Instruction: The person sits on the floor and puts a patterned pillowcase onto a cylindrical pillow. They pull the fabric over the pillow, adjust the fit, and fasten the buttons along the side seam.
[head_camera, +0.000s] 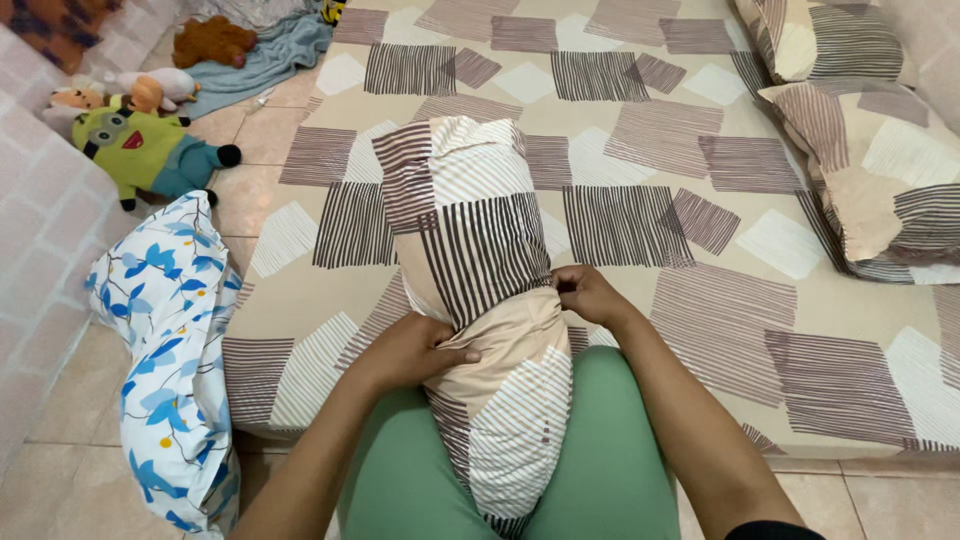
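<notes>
A long bolster pillow (470, 230) in a beige, white and brown striped patchwork cover lies lengthwise from my lap onto the mattress (640, 130). My left hand (410, 350) presses the bolster's left side where the cover is gathered. My right hand (585, 293) pinches the cover fabric on the bolster's right side at the same height. The loose end of the cover (510, 430) hangs between my legs in green trousers.
Two matching pillows (870, 160) lie at the right edge of the mattress. A blue-flowered white pillow (175, 350) leans on the tiled floor at left. Plush toys (150, 145) and a blue cloth (265, 55) lie on the floor at upper left by a pink wall.
</notes>
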